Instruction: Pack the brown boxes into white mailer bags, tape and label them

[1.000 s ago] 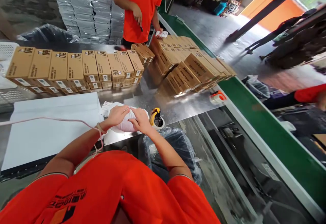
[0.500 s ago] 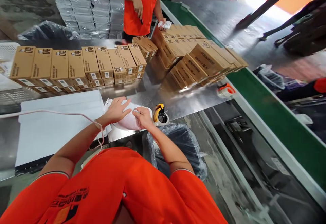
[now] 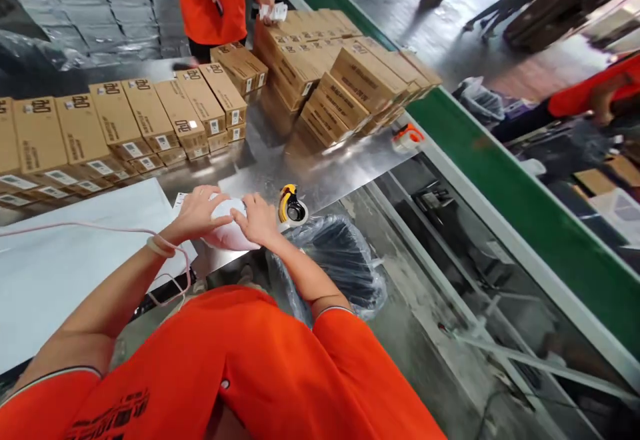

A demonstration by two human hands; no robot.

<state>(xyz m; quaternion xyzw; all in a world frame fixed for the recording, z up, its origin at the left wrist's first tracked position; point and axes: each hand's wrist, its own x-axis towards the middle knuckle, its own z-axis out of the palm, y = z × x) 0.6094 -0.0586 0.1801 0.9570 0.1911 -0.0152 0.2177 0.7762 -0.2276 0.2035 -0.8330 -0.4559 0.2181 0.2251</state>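
A rounded white-and-pinkish bundle (image 3: 231, 232), apparently in soft wrapping, rests at the steel table's near edge; its exact kind is unclear. My left hand (image 3: 199, 213) curves over its left side, fingers and thumb on the wrapping. At the other end my right hand (image 3: 258, 219) grips it, thumb reaching across towards the left thumb. Part of a printed white slip (image 3: 179, 201) shows beside my left hand. Just right of my right hand sits a yellow-and-black tape dispenser (image 3: 291, 205).
Brown cartons (image 3: 115, 120) line the table's far side, with more stacked cartons (image 3: 345, 87) at right. White sheets (image 3: 90, 260) and a pink cable (image 3: 100, 225) lie left. A lined bin (image 3: 340, 267) stands below the edge. Beyond runs a green conveyor (image 3: 500, 173); a co-worker (image 3: 210, 0) stands opposite.
The view has swung right, so the table's things sit further left. My right hand has shifted from the bundle's top to its right end. Another person's red sleeve shows more at far right.
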